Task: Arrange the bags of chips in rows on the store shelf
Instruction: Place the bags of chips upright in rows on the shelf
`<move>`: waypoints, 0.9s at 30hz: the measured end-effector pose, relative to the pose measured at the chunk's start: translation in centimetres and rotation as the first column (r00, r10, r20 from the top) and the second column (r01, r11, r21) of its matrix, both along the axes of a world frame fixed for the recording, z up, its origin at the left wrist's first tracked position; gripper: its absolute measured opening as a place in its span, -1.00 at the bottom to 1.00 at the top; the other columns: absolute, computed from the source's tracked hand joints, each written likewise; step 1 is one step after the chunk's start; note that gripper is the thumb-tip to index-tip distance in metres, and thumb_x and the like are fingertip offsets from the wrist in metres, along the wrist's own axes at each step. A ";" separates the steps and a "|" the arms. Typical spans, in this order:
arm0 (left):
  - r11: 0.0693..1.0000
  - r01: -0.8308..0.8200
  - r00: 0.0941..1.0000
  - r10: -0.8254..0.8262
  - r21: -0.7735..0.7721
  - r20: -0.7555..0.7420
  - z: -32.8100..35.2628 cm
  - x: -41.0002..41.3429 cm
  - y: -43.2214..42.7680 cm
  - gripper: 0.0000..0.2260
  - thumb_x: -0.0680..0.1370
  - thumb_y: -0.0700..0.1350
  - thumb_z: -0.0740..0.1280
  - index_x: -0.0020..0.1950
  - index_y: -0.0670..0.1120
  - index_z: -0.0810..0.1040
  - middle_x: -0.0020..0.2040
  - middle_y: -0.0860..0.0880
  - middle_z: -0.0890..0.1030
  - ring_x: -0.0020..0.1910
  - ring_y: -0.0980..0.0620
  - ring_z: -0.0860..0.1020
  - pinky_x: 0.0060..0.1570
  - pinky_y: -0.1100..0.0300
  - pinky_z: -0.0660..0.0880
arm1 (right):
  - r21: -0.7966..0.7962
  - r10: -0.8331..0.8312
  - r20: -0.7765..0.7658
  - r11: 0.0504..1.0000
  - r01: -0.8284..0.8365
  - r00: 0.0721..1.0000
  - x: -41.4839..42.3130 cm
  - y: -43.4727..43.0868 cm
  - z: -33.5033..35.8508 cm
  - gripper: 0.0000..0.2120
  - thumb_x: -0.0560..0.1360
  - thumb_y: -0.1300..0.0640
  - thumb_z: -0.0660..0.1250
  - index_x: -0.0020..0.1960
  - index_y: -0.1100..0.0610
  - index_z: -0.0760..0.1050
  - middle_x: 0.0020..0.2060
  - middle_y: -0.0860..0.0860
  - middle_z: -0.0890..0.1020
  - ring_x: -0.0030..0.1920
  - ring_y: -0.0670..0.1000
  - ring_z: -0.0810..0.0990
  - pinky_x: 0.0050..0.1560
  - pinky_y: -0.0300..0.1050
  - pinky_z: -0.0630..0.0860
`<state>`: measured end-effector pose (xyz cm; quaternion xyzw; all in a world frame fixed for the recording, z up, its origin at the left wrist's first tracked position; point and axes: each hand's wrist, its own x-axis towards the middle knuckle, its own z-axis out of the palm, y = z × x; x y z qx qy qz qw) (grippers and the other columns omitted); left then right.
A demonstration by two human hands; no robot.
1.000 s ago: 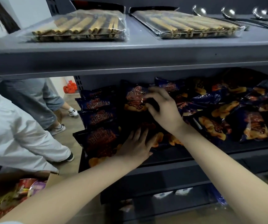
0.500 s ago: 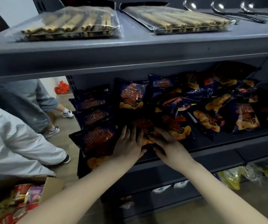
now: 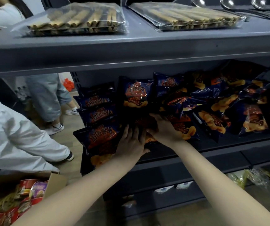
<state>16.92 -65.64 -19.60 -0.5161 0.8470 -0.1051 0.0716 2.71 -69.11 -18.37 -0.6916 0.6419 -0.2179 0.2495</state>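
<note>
Our left hand (image 3: pixel 131 145) lies flat, fingers straight, on dark chip bag (image 3: pixel 143 123) at near edge of middle shelf (image 3: pixel 204 151). Our right hand (image 3: pixel 166 130) covers same bag; grip unclear in shadow. Risk, we judge: sideways shove knocks overhanging left-row bag (image 3: pixel 100 141) off edge.
</note>
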 end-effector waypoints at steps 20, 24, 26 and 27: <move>0.984 -0.117 0.989 0.102 -0.136 -0.107 1.8 -0.3 -6.4 -0.38 0.51 0.04 0.34 0.49 -0.09 0.19 0.48 -0.29 0.16 0.36 -0.35 0.31 0.41 -0.20 0.13 | -0.309 -0.094 0.535 0.903 0.298 0.840 2.6 -5.4 -0.5 -0.36 0.44 0.35 0.35 0.45 0.12 0.20 0.36 0.09 0.37 0.36 0.02 0.35 0.36 -0.18 0.30; 0.994 -0.099 0.994 0.097 -0.051 -0.049 1.3 -0.8 -7.3 -0.48 0.62 0.03 0.12 0.52 -0.06 0.03 0.53 -0.23 -0.15 0.46 -0.30 0.10 0.45 -0.16 -0.15 | -0.206 -0.101 0.536 0.947 0.246 0.838 1.7 -6.5 -1.5 -0.28 0.44 0.32 0.37 0.48 0.05 0.11 0.40 0.08 0.33 0.40 0.02 0.32 0.40 -0.02 0.30; 0.994 -0.109 0.992 0.109 0.001 -0.058 0.9 -0.9 -7.6 -0.48 0.61 0.05 0.11 0.52 -0.07 0.06 0.53 -0.23 -0.20 0.47 -0.32 0.05 0.44 -0.14 -0.19 | -0.198 -0.074 0.460 0.963 0.183 0.885 1.5 -6.9 -1.9 -0.24 0.46 0.31 0.35 0.52 0.04 0.02 0.47 0.08 0.20 0.46 0.02 0.18 0.44 -0.15 0.17; 0.993 -0.113 0.992 0.114 0.020 -0.053 0.7 -0.9 -7.8 -0.48 0.61 0.06 0.11 0.52 -0.08 0.07 0.52 -0.24 -0.23 0.47 -0.34 0.03 0.44 -0.14 -0.19 | -0.194 -0.064 0.412 0.969 0.156 0.909 1.5 -7.1 -2.0 -0.22 0.48 0.31 0.33 0.53 0.03 -0.04 0.50 0.08 0.13 0.49 0.02 0.11 0.43 -0.19 0.11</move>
